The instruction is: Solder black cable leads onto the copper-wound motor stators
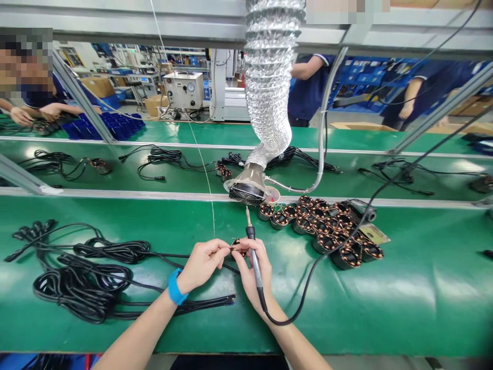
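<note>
**Hot tip upright above busy fingers, with a loose cord across the forearm**

A stator [236,242] sits between the two hands, around the middle of the tabletop [408,267]. The left hand [202,262] has its thumb and fingertips together at the stator's near side; whatever they pinch is too small to make out. The right hand [252,259] has its grip clamped on the iron [254,267], which slants up past the fingers, while its thumb and fingertips also meet the stator.

The iron's tip [247,209] points toward the far edge, just below the fan [246,192]. If it is in fact hot, which cannot be seen, a roll of the right wrist could bring it against the left fingers or the fan's rim. The likeliest cause would be the right hand's double load, since steadying the stator leaves less control over the iron.

The cord [304,295] loops over the right forearm and runs up across the stators [321,226] right of centre; a sharp pull could jerk the iron or drag one out of place. The thin strand [210,192] hanging down toward the left hand might snag on a finger.

Left of the hands, the cables [87,288] lie in overlapping coils. Their bare ends [231,299] rest close to the right forearm, so a sideways sweep could catch and tangle them.
</note>
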Action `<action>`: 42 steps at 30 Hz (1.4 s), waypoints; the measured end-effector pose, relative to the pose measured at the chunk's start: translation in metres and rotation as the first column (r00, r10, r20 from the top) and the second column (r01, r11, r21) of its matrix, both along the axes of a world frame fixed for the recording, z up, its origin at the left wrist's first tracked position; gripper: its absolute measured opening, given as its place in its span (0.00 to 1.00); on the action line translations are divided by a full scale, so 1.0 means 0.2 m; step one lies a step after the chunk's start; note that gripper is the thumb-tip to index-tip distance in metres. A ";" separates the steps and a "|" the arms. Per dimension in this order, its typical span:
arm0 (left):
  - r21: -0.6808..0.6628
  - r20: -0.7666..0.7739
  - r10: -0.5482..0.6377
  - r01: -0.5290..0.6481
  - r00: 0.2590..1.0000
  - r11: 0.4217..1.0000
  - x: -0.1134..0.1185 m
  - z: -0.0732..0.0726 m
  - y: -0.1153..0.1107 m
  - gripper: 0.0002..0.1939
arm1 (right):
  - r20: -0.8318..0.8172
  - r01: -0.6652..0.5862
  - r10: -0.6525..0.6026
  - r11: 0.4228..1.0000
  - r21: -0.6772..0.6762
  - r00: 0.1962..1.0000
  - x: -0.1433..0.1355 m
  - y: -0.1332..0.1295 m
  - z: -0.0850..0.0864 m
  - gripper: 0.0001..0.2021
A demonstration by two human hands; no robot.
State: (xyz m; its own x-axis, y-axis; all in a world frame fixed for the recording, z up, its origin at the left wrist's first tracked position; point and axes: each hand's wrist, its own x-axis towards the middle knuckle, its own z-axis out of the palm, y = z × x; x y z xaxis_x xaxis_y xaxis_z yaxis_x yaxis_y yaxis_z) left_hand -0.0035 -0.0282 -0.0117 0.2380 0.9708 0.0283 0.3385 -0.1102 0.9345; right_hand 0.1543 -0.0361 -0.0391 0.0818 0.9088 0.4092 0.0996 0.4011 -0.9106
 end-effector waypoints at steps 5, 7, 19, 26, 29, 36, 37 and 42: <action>-0.030 0.068 0.034 -0.032 0.997 0.999 0.00 -0.02 0.00 0.18 | -0.037 0.049 -0.049 0.999 -0.013 0.998 -0.04 -0.02 -0.02 0.08; -0.047 0.111 0.066 -0.061 0.992 0.997 0.00 -0.02 0.01 0.18 | -0.017 0.061 -0.061 0.998 -0.009 0.998 -0.04 -0.04 -0.02 0.09; 0.042 -0.033 -0.016 0.017 0.999 0.999 -0.01 -0.05 0.00 0.06 | 0.286 -0.138 0.053 0.949 0.285 0.957 -0.08 -0.08 0.07 0.19; 0.051 -0.111 -0.132 0.138 0.985 0.989 -0.07 0.04 0.00 0.11 | 0.261 -0.009 -0.067 0.960 0.281 0.963 -0.02 -0.03 0.08 0.12; -0.013 -0.019 -0.179 0.179 0.984 0.984 -0.08 0.06 0.01 0.11 | 0.249 -0.017 -0.039 0.975 0.220 0.968 0.02 -0.01 0.08 0.11; -0.098 0.197 -0.040 0.060 0.980 0.993 -0.02 0.01 0.05 0.12 | 0.260 0.026 -0.075 0.982 0.188 0.963 0.01 0.03 0.04 0.08; -0.074 0.198 -0.010 0.025 0.980 0.997 -0.01 0.00 0.07 0.12 | 0.255 0.038 -0.088 0.980 0.195 0.963 0.01 0.04 0.04 0.09; -0.051 0.167 0.107 -0.099 0.980 0.994 0.02 -0.04 0.14 0.11 | 0.157 0.142 -0.169 0.975 0.169 0.973 0.07 0.05 0.02 0.14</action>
